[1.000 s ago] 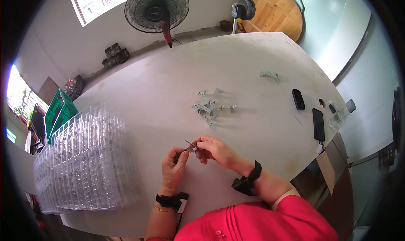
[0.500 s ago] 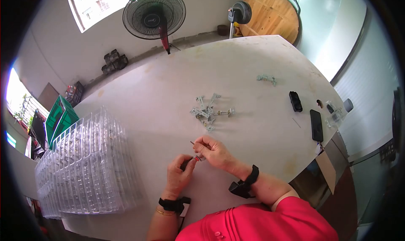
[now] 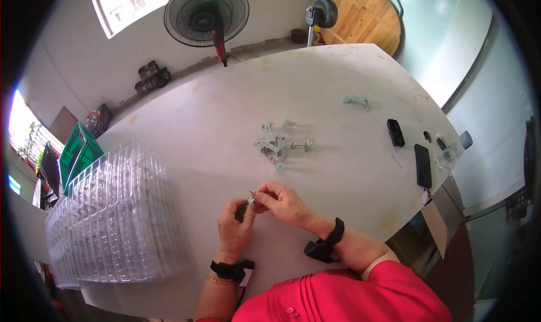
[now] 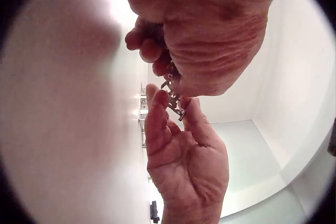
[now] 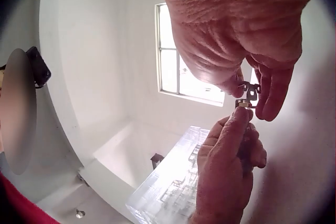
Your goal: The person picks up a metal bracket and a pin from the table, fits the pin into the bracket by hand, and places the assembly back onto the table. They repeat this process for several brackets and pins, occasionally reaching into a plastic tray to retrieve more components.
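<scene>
Above the near part of the table, my left hand (image 3: 232,232) pinches a small stamped metal bracket (image 5: 252,91) between thumb and fingers. A small brass-coloured piece (image 5: 244,105) shows on it beside the left thumb tip in the right wrist view. My right hand (image 3: 288,205) pinches the other end of the bracket with thumb and fingers, so the two hands' fingertips almost meet. Beyond the hands lies a loose pile of similar metal parts (image 3: 273,145). The fingers partly hide the bracket.
Stacked clear plastic trays (image 3: 121,220) stand at the left, with a green crate (image 3: 79,153) behind them. Another metal part (image 3: 357,101) lies far right. Near the right edge are a black case (image 3: 395,132), a phone (image 3: 422,165) and a thin rod (image 3: 397,161).
Both hands shifted slightly and turned the bracket between them; a thin pin stuck up from the right fingers earlier and shows less now. The pile and trays stayed put.
</scene>
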Demonstrator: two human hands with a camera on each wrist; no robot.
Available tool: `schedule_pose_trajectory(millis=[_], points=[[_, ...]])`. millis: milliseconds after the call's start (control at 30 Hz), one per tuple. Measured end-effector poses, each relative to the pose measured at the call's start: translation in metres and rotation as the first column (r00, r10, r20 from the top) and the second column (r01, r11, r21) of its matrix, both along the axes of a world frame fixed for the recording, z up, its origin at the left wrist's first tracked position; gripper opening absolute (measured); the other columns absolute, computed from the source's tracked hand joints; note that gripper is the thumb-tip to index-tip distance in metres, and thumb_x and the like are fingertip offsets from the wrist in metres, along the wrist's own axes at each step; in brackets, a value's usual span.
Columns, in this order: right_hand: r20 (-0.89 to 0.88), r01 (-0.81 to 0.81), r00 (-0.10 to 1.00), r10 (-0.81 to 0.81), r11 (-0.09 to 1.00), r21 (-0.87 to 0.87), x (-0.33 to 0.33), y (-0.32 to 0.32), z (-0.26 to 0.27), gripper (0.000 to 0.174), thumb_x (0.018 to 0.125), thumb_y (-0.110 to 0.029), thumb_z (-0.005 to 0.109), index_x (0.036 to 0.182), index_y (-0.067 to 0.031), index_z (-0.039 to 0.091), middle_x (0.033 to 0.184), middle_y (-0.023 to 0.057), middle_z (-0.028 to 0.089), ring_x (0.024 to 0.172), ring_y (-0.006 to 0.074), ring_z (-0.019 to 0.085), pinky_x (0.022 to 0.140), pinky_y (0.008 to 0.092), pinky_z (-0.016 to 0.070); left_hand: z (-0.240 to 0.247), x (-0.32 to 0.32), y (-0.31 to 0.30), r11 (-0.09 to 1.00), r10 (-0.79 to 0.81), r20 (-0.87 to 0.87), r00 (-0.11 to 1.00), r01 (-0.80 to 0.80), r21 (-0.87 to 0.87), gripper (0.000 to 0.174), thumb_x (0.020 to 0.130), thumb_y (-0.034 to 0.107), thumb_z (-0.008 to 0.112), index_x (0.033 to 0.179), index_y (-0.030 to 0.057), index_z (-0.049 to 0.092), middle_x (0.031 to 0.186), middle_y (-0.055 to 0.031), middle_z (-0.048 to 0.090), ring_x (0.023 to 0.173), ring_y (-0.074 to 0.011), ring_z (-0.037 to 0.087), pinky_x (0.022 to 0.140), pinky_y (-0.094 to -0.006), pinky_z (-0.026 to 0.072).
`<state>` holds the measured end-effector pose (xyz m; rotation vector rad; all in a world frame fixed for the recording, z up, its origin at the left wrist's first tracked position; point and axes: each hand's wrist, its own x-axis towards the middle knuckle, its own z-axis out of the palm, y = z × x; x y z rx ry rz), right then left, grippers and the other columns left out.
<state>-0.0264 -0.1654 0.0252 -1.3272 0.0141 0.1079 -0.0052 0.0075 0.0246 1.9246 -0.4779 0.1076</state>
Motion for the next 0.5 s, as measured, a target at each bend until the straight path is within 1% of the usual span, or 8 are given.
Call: schedule_pose_trajectory(millis=[133,200,233,300,333,400,467,500], points=[[0.017,0.023,1.0,-0.023,1.0,-0.013,0.002,-0.004,0.006,0.019,0.103,-0.019,0.057,0.104,-0.0008,0.062,0.097,0.0044,0.067,0.087,0.01,0.065,0.08,0.0266,0.0557,0.004,-0.001,0.0,0.997,-0.067,0.106,0.992,0.063,0.04,0.016,0.093,0.012,0.068,0.102,-0.0001,0.064,0.082,-0.0024,0.065,0.07,-0.0083,0.057,0.066,-0.0237,0.0484],[0.032,0.059,0.998,-0.059,0.998,-0.01,0.001,-0.006,0.015,0.017,0.102,-0.017,0.057,0.103,-0.0014,0.062,0.094,0.0035,0.066,0.083,0.0096,0.065,0.077,0.026,0.0551,0.003,-0.002,-0.001,0.977,-0.064,-0.148,0.987,0.032,-0.21,0.021,0.097,0.018,0.064,0.105,-0.0011,0.064,0.083,-0.0026,0.065,0.071,-0.0084,0.058,0.068,-0.0231,0.0486],[0.051,0.094,0.994,-0.093,0.996,-0.005,0.0,-0.005,0.017,0.015,0.102,-0.016,0.057,0.102,-0.0019,0.063,0.092,0.0025,0.066,0.079,0.0093,0.064,0.075,0.0254,0.0545,0.004,-0.002,0.001,0.979,-0.048,-0.161,0.986,0.015,-0.201,0.021,0.097,0.018,0.064,0.105,-0.0011,0.064,0.083,-0.0026,0.065,0.071,-0.0084,0.058,0.068,-0.0231,0.0486],[0.055,0.086,0.995,-0.087,0.996,0.011,0.001,-0.008,0.017,0.015,0.102,-0.015,0.057,0.102,-0.0017,0.063,0.093,0.0029,0.066,0.08,0.0096,0.064,0.074,0.0254,0.0546,0.015,0.001,0.005,0.979,-0.095,-0.36,0.928,0.021,-0.204,0.025,0.1,0.022,0.058,0.107,-0.0015,0.065,0.084,-0.0023,0.065,0.072,-0.0081,0.058,0.068,-0.023,0.0489],[0.076,0.103,0.992,-0.103,0.995,0.015,0.002,-0.01,0.018,0.015,0.102,-0.015,0.057,0.102,-0.0015,0.063,0.094,0.0034,0.066,0.081,0.0099,0.064,0.074,0.0254,0.0547,0.014,0.003,0.008,0.982,-0.071,-0.366,0.928,0.0,-0.19,0.025,0.1,0.022,0.058,0.107,-0.0015,0.065,0.084,-0.0023,0.065,0.072,-0.0081,0.058,0.068,-0.023,0.0489],[0.085,0.089,0.992,-0.093,0.995,0.055,0.001,-0.01,0.02,0.014,0.102,-0.014,0.057,0.102,-0.0008,0.062,0.097,0.0049,0.066,0.082,0.0106,0.064,0.075,0.0258,0.0552,0.011,0.006,0.011,0.943,-0.29,-0.491,0.822,0.158,-0.292,0.027,0.103,0.023,0.054,0.108,-0.0014,0.065,0.083,-0.0019,0.065,0.071,-0.0076,0.058,0.067,-0.023,0.049],[0.093,0.102,0.99,-0.105,0.994,0.042,0.002,-0.01,0.02,0.014,0.102,-0.014,0.057,0.101,-0.0001,0.062,0.1,0.0059,0.066,0.082,0.0108,0.064,0.075,0.0266,0.0558,0.01,0.008,0.013,0.942,-0.309,-0.515,0.799,0.183,-0.28,0.026,0.104,0.022,0.052,0.108,-0.0005,0.065,0.082,-0.0018,0.065,0.07,-0.008,0.058,0.066,-0.0232,0.0487],[0.097,0.094,0.99,-0.098,0.995,0.04,0.002,-0.01,0.021,0.014,0.101,-0.014,0.059,0.103,-0.0009,0.062,0.099,0.0053,0.066,0.083,0.0101,0.064,0.076,0.026,0.0555,0.008,0.009,0.013,0.922,-0.353,-0.521,0.777,0.195,-0.333,0.026,0.104,0.022,0.053,0.109,-0.0002,0.065,0.083,-0.0019,0.065,0.07,-0.008,0.058,0.067,-0.0234,0.0487]])
